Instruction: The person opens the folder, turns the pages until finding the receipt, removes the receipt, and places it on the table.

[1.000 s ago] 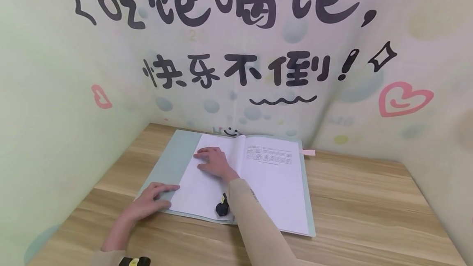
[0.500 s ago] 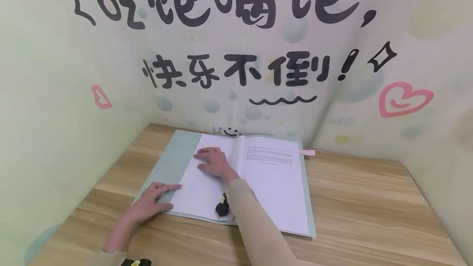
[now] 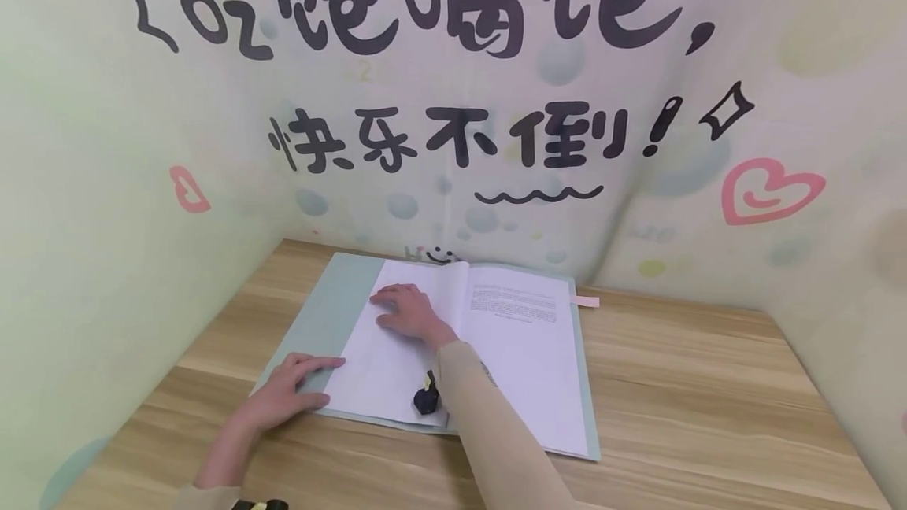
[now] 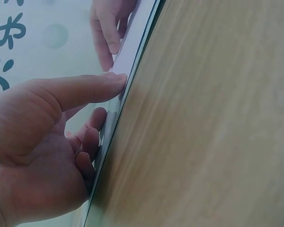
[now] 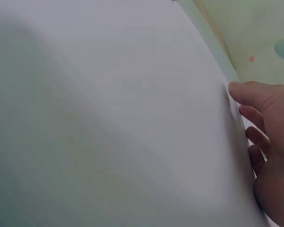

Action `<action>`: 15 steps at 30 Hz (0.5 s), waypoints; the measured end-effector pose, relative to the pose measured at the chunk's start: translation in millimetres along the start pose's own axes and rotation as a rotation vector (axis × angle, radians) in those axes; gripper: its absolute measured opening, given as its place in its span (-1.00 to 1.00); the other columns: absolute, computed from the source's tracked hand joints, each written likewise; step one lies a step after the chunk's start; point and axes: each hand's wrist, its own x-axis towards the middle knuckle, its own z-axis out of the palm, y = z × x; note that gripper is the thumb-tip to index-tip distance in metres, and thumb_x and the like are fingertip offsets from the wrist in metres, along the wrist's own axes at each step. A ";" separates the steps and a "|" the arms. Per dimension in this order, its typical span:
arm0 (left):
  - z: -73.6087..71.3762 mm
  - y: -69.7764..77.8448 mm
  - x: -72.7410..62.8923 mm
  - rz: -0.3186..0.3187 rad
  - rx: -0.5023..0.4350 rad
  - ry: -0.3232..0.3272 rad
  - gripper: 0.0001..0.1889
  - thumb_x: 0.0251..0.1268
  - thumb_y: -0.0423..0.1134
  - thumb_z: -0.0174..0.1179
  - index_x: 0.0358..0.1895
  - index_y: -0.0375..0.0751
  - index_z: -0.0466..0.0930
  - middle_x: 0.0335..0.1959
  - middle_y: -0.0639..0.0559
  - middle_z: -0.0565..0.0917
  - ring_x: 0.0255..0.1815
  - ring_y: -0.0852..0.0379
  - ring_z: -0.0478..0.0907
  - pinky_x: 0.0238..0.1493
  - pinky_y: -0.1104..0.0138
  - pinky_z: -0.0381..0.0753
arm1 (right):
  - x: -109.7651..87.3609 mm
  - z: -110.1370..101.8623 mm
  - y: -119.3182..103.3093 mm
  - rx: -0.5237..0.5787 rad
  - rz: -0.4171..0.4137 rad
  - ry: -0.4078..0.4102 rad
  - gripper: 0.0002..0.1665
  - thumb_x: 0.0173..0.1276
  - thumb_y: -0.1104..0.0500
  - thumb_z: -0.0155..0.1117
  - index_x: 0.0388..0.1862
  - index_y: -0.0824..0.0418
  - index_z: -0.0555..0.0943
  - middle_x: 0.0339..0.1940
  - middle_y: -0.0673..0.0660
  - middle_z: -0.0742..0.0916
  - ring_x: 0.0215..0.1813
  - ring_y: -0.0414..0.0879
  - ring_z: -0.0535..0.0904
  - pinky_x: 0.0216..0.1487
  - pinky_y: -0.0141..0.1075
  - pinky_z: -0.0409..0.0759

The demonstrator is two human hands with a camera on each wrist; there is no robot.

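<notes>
A light blue folder (image 3: 322, 317) lies spread on the table, with white pages inside. On its left page (image 3: 368, 372), blank where it shows, my right hand (image 3: 411, 312) rests with fingers pointing at the page's outer edge. The right page (image 3: 527, 376) carries printed lines near its top. My left hand (image 3: 286, 392) lies over the folder's near left corner, forefinger and thumb reaching the page's edge. In the left wrist view, the left thumb (image 4: 97, 89) touches the near edge. White paper fills most of the right wrist view, beside the right hand (image 5: 270, 127).
The folder stands on a wood-grain table (image 3: 680, 400). A pink tab (image 3: 586, 301) sticks out on its right side. Behind is a wall covering (image 3: 453, 211) with large black lettering, and pale walls flank both sides. A black wrist device (image 3: 426, 398) sits at the right sleeve.
The head view has shifted slightly, so everything sits a little lower and further left. Both hands keep nearly the same place on the folder; the left edged slightly right over the page.
</notes>
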 end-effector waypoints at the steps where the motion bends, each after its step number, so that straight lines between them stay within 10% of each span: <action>1: 0.5 0.0 0.3 -0.001 -0.001 -0.001 -0.48 0.12 -0.18 0.38 0.22 -0.01 0.59 0.08 -0.19 0.44 0.15 -0.14 0.35 0.06 0.14 0.32 | -0.9 -2.0 0.7 0.020 -0.003 0.001 -0.52 0.41 0.07 0.22 0.31 0.00 0.55 0.41 0.03 0.54 0.47 0.02 0.35 0.47 -0.05 0.26; 15: 1.8 1.6 -0.5 0.025 -0.005 0.000 -0.47 0.11 -0.19 0.38 0.22 -0.06 0.58 0.06 -0.17 0.46 -0.01 0.00 0.33 -0.04 0.19 0.34 | -25.2 -63.2 12.7 0.252 0.011 0.153 -0.57 0.47 0.19 0.17 0.29 0.12 0.54 0.37 0.11 0.55 0.48 -0.01 0.36 0.41 -0.14 0.42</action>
